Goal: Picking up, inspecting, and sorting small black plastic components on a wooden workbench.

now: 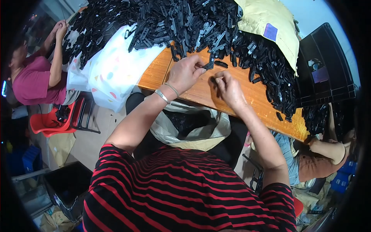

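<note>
Above the wooden table (193,91), my left hand (184,75) pinches a slim black plastic part (210,63) between thumb and fingertips. My right hand (230,91) is closed to its right and nearer to me, with a small dark plastic piece (213,81) at its fingertips; the fingers partly cover it. One loose black part (221,64) lies on the wood just beyond both hands. Behind them a large heap of similar black plastic parts (166,23) spreads across the table and down its right side.
An open woven sack (162,129) with dark contents sits at my lap. A white plastic bag (112,73) hangs over the table's left edge. A yellowish sack (266,19) and a black crate (320,65) stand at right. Co-workers (36,79) sit left and right (322,164).
</note>
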The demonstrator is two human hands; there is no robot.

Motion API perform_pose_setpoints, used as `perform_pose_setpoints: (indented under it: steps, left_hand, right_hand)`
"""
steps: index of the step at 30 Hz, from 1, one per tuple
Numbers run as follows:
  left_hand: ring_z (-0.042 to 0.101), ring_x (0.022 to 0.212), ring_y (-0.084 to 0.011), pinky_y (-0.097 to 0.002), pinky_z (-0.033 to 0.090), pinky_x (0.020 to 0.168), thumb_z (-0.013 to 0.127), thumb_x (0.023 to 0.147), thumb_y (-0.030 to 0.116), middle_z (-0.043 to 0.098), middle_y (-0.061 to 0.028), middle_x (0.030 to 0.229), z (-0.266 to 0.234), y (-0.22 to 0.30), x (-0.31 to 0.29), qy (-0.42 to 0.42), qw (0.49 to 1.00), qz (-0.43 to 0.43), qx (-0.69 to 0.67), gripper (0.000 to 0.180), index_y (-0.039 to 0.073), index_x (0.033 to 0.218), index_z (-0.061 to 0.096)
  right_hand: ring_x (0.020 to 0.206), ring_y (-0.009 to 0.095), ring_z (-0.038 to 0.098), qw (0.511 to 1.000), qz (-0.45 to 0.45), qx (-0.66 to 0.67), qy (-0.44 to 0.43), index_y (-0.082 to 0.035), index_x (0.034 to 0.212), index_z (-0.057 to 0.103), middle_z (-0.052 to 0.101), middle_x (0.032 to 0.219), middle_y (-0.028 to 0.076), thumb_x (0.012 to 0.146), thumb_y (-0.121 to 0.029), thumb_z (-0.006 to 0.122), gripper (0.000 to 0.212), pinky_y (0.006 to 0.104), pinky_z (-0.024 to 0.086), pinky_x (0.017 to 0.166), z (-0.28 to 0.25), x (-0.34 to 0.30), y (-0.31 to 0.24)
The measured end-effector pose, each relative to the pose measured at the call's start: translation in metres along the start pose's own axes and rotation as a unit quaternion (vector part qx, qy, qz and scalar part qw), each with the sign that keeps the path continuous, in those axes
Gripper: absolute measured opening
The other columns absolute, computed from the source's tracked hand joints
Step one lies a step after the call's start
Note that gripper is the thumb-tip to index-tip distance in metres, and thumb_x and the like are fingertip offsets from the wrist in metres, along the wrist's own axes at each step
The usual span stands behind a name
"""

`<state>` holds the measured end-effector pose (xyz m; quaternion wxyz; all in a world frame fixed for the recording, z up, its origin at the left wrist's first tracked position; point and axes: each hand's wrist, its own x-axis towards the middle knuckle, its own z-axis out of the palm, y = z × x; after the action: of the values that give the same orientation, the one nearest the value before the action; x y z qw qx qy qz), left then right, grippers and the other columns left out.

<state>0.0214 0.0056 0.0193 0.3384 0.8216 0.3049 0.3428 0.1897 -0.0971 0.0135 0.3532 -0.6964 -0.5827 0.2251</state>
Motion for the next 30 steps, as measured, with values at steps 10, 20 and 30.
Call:
perform_pose_setpoints:
  steps: [10, 20, 30]
  left_hand:
    - [0.053, 0.060, -0.0051, -0.0205, 0.043, 0.050, 0.065, 0.086, 0.010, 0.060, -0.0007, 0.073, -0.004, -0.006, -0.012, -0.091, 0.942, -0.204, -0.250, 0.017, -0.002, 0.098, 0.061]
    - [0.052, 0.061, -0.0054, -0.0186, 0.041, 0.051, 0.065, 0.086, 0.016, 0.061, -0.0005, 0.075, 0.007, -0.002, -0.002, -0.155, 0.956, -0.080, -0.235, 0.021, -0.001, 0.099, 0.062]
    - [0.053, 0.058, -0.0066, -0.0200, 0.042, 0.050, 0.069, 0.082, 0.012, 0.059, -0.0008, 0.068, 0.005, -0.001, 0.004, -0.149, 0.971, -0.147, -0.116, 0.014, 0.000, 0.088, 0.063]
  right_hand:
    - [0.070, 0.039, 0.060, 0.967, -0.145, -0.210, 0.014, -0.003, 0.088, 0.057, 0.062, 0.086, 0.021, 0.086, -0.018, 0.060, 0.015, 0.0457, 0.048, 0.059, 0.014, -0.007, -0.013]
    - [0.046, 0.007, 0.050, 0.961, 0.078, 0.262, -0.052, 0.001, 0.099, 0.056, 0.060, 0.071, 0.005, 0.093, -0.014, 0.057, 0.016, 0.0204, 0.040, 0.042, -0.009, -0.001, -0.014]
    - [0.041, 0.010, 0.053, 0.933, 0.183, 0.308, -0.024, 0.000, 0.082, 0.053, 0.061, 0.062, 0.007, 0.090, -0.009, 0.059, 0.014, 0.0224, 0.041, 0.038, 0.010, -0.020, -0.011]
